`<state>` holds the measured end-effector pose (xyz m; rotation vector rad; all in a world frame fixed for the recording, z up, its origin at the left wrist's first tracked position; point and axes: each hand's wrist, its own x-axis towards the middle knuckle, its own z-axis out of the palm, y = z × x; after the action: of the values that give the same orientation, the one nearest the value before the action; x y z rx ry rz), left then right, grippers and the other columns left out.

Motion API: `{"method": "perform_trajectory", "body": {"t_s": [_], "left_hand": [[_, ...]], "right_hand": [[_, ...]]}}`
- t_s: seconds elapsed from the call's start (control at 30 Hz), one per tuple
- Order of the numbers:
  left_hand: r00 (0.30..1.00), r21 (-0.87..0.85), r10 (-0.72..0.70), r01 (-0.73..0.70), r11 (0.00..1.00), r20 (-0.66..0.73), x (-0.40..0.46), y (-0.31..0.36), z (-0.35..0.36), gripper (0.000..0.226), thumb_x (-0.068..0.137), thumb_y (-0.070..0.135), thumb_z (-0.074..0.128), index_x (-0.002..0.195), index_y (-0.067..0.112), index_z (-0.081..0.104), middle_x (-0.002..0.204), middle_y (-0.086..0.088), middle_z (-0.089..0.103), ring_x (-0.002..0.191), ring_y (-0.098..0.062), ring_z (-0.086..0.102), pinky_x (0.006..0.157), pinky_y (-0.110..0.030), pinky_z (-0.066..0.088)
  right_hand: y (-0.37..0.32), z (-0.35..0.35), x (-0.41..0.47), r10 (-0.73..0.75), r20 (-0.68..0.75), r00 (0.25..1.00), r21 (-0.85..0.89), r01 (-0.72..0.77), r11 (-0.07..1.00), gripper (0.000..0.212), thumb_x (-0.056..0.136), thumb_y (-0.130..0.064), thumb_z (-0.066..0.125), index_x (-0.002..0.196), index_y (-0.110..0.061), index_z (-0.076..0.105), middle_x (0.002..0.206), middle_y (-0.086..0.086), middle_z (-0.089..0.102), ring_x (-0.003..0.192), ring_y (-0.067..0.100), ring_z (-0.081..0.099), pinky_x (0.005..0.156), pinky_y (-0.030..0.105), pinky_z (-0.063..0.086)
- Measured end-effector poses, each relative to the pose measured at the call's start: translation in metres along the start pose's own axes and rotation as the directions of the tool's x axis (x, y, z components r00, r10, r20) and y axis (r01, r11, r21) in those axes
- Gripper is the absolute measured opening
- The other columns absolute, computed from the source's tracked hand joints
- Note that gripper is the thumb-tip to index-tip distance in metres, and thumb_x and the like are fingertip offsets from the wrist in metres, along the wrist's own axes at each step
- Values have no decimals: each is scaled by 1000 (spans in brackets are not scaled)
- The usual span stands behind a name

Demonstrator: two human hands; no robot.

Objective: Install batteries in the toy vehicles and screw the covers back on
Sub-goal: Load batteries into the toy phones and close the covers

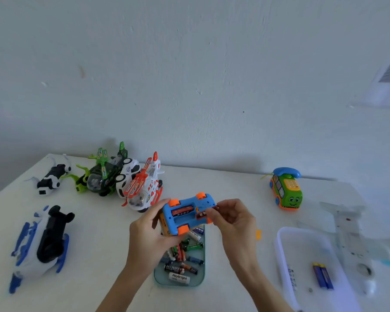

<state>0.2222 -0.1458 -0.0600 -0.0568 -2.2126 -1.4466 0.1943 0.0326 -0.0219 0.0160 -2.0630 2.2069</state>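
Note:
My left hand (150, 230) grips a blue toy car (186, 213) with orange wheels, held upside down above the battery tray. Its open battery compartment faces me, with one red battery (182, 210) lying in the far slot. My right hand (231, 218) pinches a second battery (202, 214) at the near slot on the car's right end. Below the car stands a teal tray (201, 275) holding several loose batteries. The compartment cover is not visible.
On the white table (104, 244): a blue-and-white helicopter (38, 246) on its side at left, a black-and-white toy (52, 176), green helicopter (101, 174), white police car (127, 176) and red-white helicopter (144, 188) behind. A green phone bus (286, 188) at right. A white tray (282, 242) holds two blue batteries (322, 275).

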Motion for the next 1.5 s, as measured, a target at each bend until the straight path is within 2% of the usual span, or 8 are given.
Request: {"method": "perform_trajectory", "body": {"t_s": [0.53, 0.7, 0.9, 1.03, 1.2, 1.27, 1.4, 1.5], "left_hand": [[999, -8, 36, -36, 999, -10, -9, 11, 17, 77, 61, 65, 76, 123, 23, 58, 109, 9, 69, 98, -7, 67, 78, -34, 60], [1000, -61, 3, -3, 998, 3, -7, 9, 18, 75, 55, 54, 84, 120, 23, 62, 107, 14, 69, 97, -12, 69, 77, -38, 60], [1000, -37, -10, 11, 999, 20, -5, 5, 20, 84, 53, 63, 82, 118, 13, 65, 100, 13, 71, 90, -12, 70, 74, -36, 60], [997, -56, -72, 73, 996, 22, -8, 5, 28, 73, 47, 49, 85, 114, 29, 64, 96, 18, 70, 87, -11, 69, 73, -35, 60], [992, -22, -120, 121, 992, 50, -5, -8, 32, 72, 49, 19, 95, 114, 26, 66, 97, 17, 70, 88, -12, 69, 66, -32, 61], [988, -24, -136, 138, 990, 68, -7, -13, 33, 71, 50, 3, 93, 110, 30, 65, 94, 19, 70, 85, -9, 70, 61, -24, 59], [979, -34, -167, 172, 985, 115, -12, -17, 35, 70, 50, -1, 92, 109, 27, 65, 93, 19, 70, 85, -8, 70, 57, -18, 56], [973, -44, -179, 187, 981, 143, -11, -16, 36, 70, 49, 4, 93, 110, 26, 66, 93, 18, 70, 83, -9, 70, 59, -22, 58]], "right_hand": [[14, 14, -9, -162, -31, 986, -314, 145, 938, 21, 73, -16, 80, 63, -11, 62, 79, -5, 51, 64, 3, 50, 55, 14, 42], [30, 12, -6, -623, 145, 768, -694, 528, 490, 33, 87, -33, 58, 62, -12, 63, 74, -1, 53, 51, 8, 45, 45, 14, 33], [32, 8, -3, -722, 250, 645, -795, 562, 227, 48, 98, -35, 43, 61, -11, 62, 70, 4, 56, 53, 20, 48, 45, 27, 41], [37, 0, 2, -629, 338, 700, -764, 594, 251, 44, 95, -41, 45, 63, -15, 62, 76, -1, 54, 66, 16, 47, 57, 26, 42], [34, -32, 27, -336, 196, 921, -541, 388, 746, 35, 93, -40, 51, 87, -15, 74, 93, -7, 58, 89, 12, 53, 74, 11, 39], [41, -53, 48, -289, 204, 935, -698, 346, 627, 18, 91, -17, 59, 101, -12, 73, 102, 0, 64, 98, 19, 58, 79, 12, 39], [55, -91, 73, 269, 369, 890, -921, 310, 236, 56, 83, 11, 48, 129, -20, 56, 137, -7, 49, 127, 14, 42, 99, 21, 34], [59, -100, 72, 401, 382, 832, -923, 368, 116, 66, 80, 14, 43, 134, -22, 51, 140, -5, 47, 128, 16, 43, 102, 27, 38]]}}
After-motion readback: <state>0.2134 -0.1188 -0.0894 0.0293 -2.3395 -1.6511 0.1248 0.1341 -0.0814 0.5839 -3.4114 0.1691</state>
